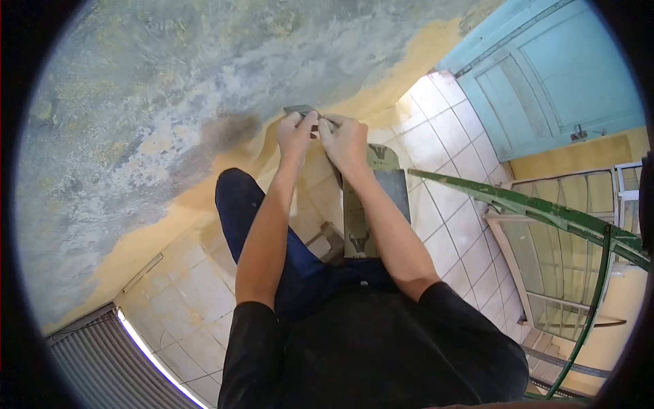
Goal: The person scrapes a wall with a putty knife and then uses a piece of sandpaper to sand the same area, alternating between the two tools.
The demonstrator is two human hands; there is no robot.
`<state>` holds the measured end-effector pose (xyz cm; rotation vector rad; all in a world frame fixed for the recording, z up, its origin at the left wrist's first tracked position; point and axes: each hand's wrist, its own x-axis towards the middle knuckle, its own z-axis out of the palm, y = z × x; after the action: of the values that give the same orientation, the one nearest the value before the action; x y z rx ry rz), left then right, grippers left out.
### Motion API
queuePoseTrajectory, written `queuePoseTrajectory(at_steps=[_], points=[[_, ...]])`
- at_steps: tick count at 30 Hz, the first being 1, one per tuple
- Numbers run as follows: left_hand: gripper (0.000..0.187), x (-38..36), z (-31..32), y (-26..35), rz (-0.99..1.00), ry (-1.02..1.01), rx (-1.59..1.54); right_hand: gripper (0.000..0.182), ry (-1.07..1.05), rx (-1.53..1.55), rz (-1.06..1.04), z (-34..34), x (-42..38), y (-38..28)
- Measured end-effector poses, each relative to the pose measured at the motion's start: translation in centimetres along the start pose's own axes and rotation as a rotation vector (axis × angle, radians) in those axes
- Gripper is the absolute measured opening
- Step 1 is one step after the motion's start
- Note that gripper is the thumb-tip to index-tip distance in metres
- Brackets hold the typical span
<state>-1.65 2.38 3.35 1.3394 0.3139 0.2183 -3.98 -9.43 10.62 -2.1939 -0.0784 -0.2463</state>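
Note:
Both my hands are close together in front of the wall (157,88). My left hand (297,136) has its fingers closed on a thin flat grey piece (297,109), its wide end pointing up and left toward the wall. My right hand (345,143) is closed beside it, fingertips at the near end of the same piece. Whether it is a scraper blade or a stiff folded sheet I cannot tell. The wall surface is patchy grey and white over a yellow lower band (381,88), with a darker brownish patch (229,133) left of my hands.
Below my right arm is a green panel (355,204) with dark horned-head prints. A green metal bar (511,198) reaches in from the right. Beyond are a light blue door (545,88), a framed glass panel (565,252) and white floor tiles (436,123). A ribbed shutter (102,361) is lower left.

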Motion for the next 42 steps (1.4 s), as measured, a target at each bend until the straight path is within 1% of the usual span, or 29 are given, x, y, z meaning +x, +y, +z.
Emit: queuePoseTrajectory(at_steps=[2, 3, 5, 6, 7, 9, 11, 13, 15, 16, 17, 19, 22, 24, 26, 27, 28, 29, 30, 31, 33, 34, 35, 36, 38, 39, 41, 42], points=[[0.026, -0.8, 0.2, -0.2, -0.018, -0.016, 0.001, 0.028, -0.018, 0.014, -0.079, 0.8, 0.5, 1.9], [0.025, -1.1, 0.7, 0.1, -0.023, 0.005, 0.023, 0.028, -0.012, 0.015, -0.087, 0.3, 0.6, 1.3], [0.025, -0.8, 0.7, 0.3, -0.029, 0.031, 0.044, 0.029, -0.06, 0.024, 0.012, -0.9, 0.2, -0.2], [0.025, -0.5, 0.1, 0.2, -0.019, 0.002, 0.031, 0.029, -0.063, 0.023, 0.012, -0.3, 0.4, 0.0], [0.025, -0.5, -0.1, -0.1, -0.011, -0.029, 0.02, 0.029, -0.052, -0.024, -0.031, 0.6, 0.6, 0.2], [0.025, -1.6, -0.1, -0.5, -0.025, -0.004, 0.068, 0.029, -0.043, -0.075, -0.058, 0.6, -0.3, 1.0], [0.026, -1.0, 0.2, 0.5, 0.003, 0.027, 0.11, 0.027, -0.085, 0.007, -0.047, -0.1, 0.5, 1.1], [0.027, -1.3, 0.6, 1.3, 0.058, 0.025, 0.092, 0.027, -0.059, 0.021, -0.033, -0.4, 0.1, -0.3], [0.027, -0.7, -0.3, 0.4, 0.015, -0.001, 0.065, 0.027, -0.038, 0.027, -0.001, -0.3, -0.5, -0.1], [0.028, -0.5, -0.6, 0.0, -0.014, -0.023, 0.036, 0.027, -0.071, 0.008, 0.003, 0.0, -0.2, 0.5], [0.028, -0.5, -0.3, -0.4, -0.009, -0.024, 0.035, 0.027, -0.101, -0.008, 0.0, 0.3, 0.2, 0.9], [0.028, -1.1, 0.3, 0.2, -0.028, 0.012, 0.053, 0.027, -0.077, -0.013, -0.006, -0.4, -0.1, 0.2], [0.028, -0.5, -0.7, -0.1, 0.024, -0.036, 0.048, 0.028, -0.066, -0.036, -0.03, 0.3, -0.1, -0.1], [0.027, -0.7, -0.6, -1.0, -0.003, -0.015, 0.07, 0.028, -0.067, -0.051, -0.064, 0.3, -0.3, 0.5], [0.026, -0.1, -0.5, -1.1, -0.01, 0.014, 0.089, 0.027, -0.133, 0.008, 0.0, 0.3, 0.1, 1.4], [0.026, -0.8, -0.1, 0.4, 0.01, 0.017, 0.095, 0.027, -0.133, 0.01, -0.005, 0.3, 0.3, 0.7], [0.025, -1.5, 0.1, 1.2, 0.02, 0.017, 0.102, 0.027, -0.099, -0.004, -0.027, 0.1, 0.0, 0.0], [0.025, -0.9, -0.2, 0.1, 0.013, 0.015, 0.102, 0.027, -0.065, -0.019, -0.045, 0.0, -0.4, -0.2], [0.024, 0.0, -0.8, -2.1, -0.045, 0.003, 0.054, 0.027, -0.07, -0.025, -0.029, 0.0, -1.0, 0.6], [0.024, 0.4, -1.0, -2.1, -0.087, -0.006, 0.004, 0.026, -0.08, -0.019, -0.061, 0.3, -0.7, 1.2], [0.024, -0.6, -0.2, -1.2, -0.049, -0.004, 0.022, 0.026, -0.089, -0.004, -0.113, 0.5, 0.0, 1.0], [0.024, -1.1, 0.1, -0.4, -0.024, -0.006, 0.04, 0.026, -0.09, -0.021, -0.066, 0.0, 0.0, 0.5], [0.024, -0.4, -0.3, -0.8, -0.028, -0.003, 0.042, 0.027, -0.092, -0.042, -0.009, -0.3, -0.3, 0.3], [0.024, 0.6, -0.8, -1.9, -0.044, -0.019, 0.066, 0.027, -0.095, -0.043, -0.001, 0.2, -0.4, 0.9], [0.024, 0.3, -0.9, -2.5, -0.066, -0.042, 0.091, 0.024, 0.003, 0.0, -0.109, 1.2, -0.4, 2.6], [0.025, -0.1, -0.6, -2.1, -0.064, -0.03, 0.123, 0.024, 0.008, -0.001, -0.113, 0.7, -0.3, 2.2], [0.025, -0.2, 0.1, -1.3, -0.06, -0.019, 0.155, 0.024, -0.13, -0.032, -0.003, -0.6, -0.4, 1.4], [0.025, 0.0, 0.0, -1.5, -0.07, -0.035, 0.091, 0.024, -0.132, -0.029, -0.006, -0.2, -0.1, 1.2]])
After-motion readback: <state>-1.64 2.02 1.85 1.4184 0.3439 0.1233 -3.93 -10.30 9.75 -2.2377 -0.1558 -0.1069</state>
